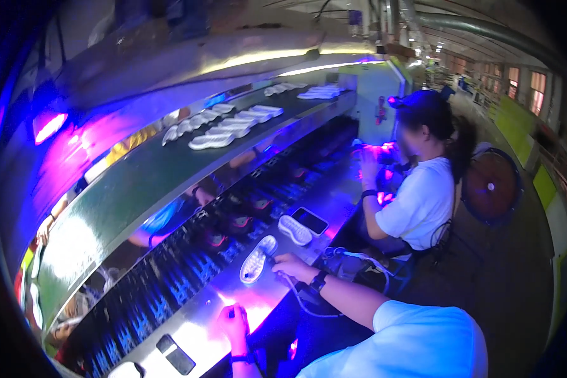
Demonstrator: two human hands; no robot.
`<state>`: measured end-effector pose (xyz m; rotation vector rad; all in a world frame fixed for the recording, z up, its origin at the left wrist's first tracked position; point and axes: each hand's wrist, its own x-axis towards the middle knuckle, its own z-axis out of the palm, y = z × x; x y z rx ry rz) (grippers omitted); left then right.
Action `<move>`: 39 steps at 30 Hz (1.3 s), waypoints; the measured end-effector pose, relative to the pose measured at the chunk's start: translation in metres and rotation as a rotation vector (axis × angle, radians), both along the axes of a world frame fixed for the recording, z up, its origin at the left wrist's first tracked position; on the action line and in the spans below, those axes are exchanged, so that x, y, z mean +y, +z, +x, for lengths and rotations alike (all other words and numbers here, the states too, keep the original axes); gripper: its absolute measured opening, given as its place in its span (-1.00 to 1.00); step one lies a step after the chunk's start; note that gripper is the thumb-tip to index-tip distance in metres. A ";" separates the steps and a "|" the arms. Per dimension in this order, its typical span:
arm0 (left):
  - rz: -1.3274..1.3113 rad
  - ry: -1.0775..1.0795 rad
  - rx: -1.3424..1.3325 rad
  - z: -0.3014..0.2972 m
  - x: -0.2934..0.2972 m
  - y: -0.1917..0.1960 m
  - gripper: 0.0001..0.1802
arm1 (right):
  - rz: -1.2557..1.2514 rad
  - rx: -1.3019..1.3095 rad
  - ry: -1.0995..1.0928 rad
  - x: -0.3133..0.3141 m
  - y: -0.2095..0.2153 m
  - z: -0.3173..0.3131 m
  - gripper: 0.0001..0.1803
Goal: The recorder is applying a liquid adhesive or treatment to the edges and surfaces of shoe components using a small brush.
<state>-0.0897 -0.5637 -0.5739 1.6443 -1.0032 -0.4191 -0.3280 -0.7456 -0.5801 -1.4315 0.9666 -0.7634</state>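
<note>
A white shoe sole (258,259) with a hollow, patterned face is tilted beside the metal work ledge (205,296). My right hand (288,267) is closed at its lower right side, around something dark that meets the sole's edge. I cannot make out what this dark thing is. A thin cable (299,301) hangs below that hand. Nearer to me, my left hand (234,320) is closed in a fist under bright pink light, with a small dark spot at its fingers. Another white sole (295,230) lies just beyond the first.
A phone (310,221) lies by the second sole, and a dark flat device (176,354) near the left. Black racks (164,296) run along the ledge. Above, a green conveyor belt (138,170) carries several soles (214,140). A co-worker (416,189) sits at right, before a round fan (491,187).
</note>
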 end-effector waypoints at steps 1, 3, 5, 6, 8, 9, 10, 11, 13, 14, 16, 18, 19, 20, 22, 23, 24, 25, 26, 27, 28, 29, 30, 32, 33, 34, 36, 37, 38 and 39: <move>-0.001 -0.001 0.069 0.011 -0.002 -0.020 -0.75 | 0.079 -0.073 0.019 0.002 0.008 0.005 -0.84; -0.010 -0.022 0.045 0.002 -0.002 -0.004 -0.76 | 0.210 -0.160 0.027 0.001 0.020 0.001 -0.90; -0.041 -0.034 0.003 0.013 0.001 -0.020 -0.77 | 0.177 -0.203 0.023 0.005 0.034 0.004 -0.78; -0.054 -0.057 0.081 0.012 -0.002 -0.023 -0.79 | 0.150 -0.206 -0.013 0.003 0.036 -0.001 -0.73; -0.069 -0.077 0.159 0.001 -0.001 -0.007 -0.81 | 0.105 -0.196 0.008 0.005 0.046 -0.009 -0.68; -0.070 -0.104 0.211 -0.009 0.003 0.011 -0.82 | 0.074 -0.184 0.033 0.007 0.049 -0.016 -0.63; -0.079 -0.123 0.261 -0.016 0.005 0.026 -0.83 | 0.059 -0.187 0.028 0.009 0.051 -0.019 -0.63; -0.045 -0.108 0.188 -0.013 0.003 0.024 -0.83 | 0.021 -0.153 0.010 0.012 0.047 -0.021 -0.59; -0.067 -0.133 0.199 -0.010 0.002 0.018 -0.83 | -0.124 0.000 0.008 0.021 0.047 -0.026 -0.49; -0.074 -0.146 0.215 -0.008 0.004 0.016 -0.83 | -0.095 -0.039 0.008 0.031 0.043 -0.028 -0.47; -0.082 -0.159 0.250 -0.005 0.005 0.013 -0.84 | -0.190 -0.073 -0.037 0.057 0.039 -0.035 -0.61; -0.083 -0.170 0.278 -0.005 0.003 0.009 -0.84 | -0.154 -0.084 -0.064 0.070 0.024 -0.041 -0.60; -0.078 -0.167 0.294 -0.004 0.003 0.006 -0.84 | -0.105 -0.096 -0.084 0.073 0.018 -0.044 -0.59; -0.066 -0.162 0.311 -0.004 0.003 0.002 -0.84 | -0.095 -0.092 -0.074 0.074 0.015 -0.048 -0.59; -0.028 -0.117 0.353 -0.002 -0.004 -0.009 -0.84 | -0.085 -0.127 -0.091 0.076 0.008 -0.050 -0.59; -0.029 -0.111 0.322 0.007 -0.009 -0.036 -0.85 | -0.083 -0.085 -0.075 0.078 0.010 -0.048 -0.60; -0.026 -0.105 0.291 0.017 -0.016 -0.055 -0.86 | -0.081 -0.043 -0.057 0.077 0.016 -0.049 -0.61; -0.034 -0.114 0.285 -0.007 -0.011 -0.017 -0.86 | -0.045 -0.025 -0.067 0.080 0.022 -0.056 -0.59; -0.013 -0.101 0.248 0.002 -0.012 -0.029 -0.87 | -0.021 -0.004 -0.033 0.083 0.035 -0.050 -0.57; -0.010 -0.085 0.243 0.001 -0.015 -0.034 -0.85 | 0.015 -0.002 -0.045 0.083 0.038 -0.048 -0.58; -0.029 -0.062 0.210 0.016 -0.020 -0.065 -0.82 | 0.049 0.002 -0.041 0.086 0.038 -0.039 -0.58; 0.010 -0.053 0.148 0.010 -0.022 -0.058 -0.80 | 0.064 0.000 -0.036 0.080 0.029 -0.041 -0.58; 0.015 -0.054 0.212 0.009 -0.023 -0.058 -0.78 | 0.075 -0.001 -0.022 0.075 0.020 -0.037 -0.59; 0.026 0.000 0.024 0.001 -0.015 -0.027 -0.73 | 0.130 -0.062 -0.032 0.069 0.010 -0.028 -0.60; 0.028 -0.015 -0.035 -0.003 -0.021 -0.023 -0.73 | 0.142 -0.065 -0.045 0.064 0.004 -0.029 -0.59; 0.024 -0.018 -0.098 -0.005 -0.016 -0.015 -0.73 | 0.147 -0.071 -0.044 0.065 0.005 -0.027 -0.58; 0.021 -0.038 -0.097 -0.002 -0.010 -0.006 -0.74 | 0.155 -0.085 -0.016 0.067 0.011 -0.015 -0.55; 0.060 -0.060 -0.058 -0.003 -0.009 0.000 -0.75 | 0.131 -0.116 -0.020 0.063 0.012 -0.011 -0.53; 0.087 -0.057 -0.072 -0.001 -0.008 -0.004 -0.75 | 0.157 -0.131 -0.018 0.058 0.006 -0.005 -0.53; 0.057 -0.075 0.064 0.001 -0.008 -0.010 -0.77 | 0.127 -0.188 -0.008 0.052 -0.002 -0.003 -0.53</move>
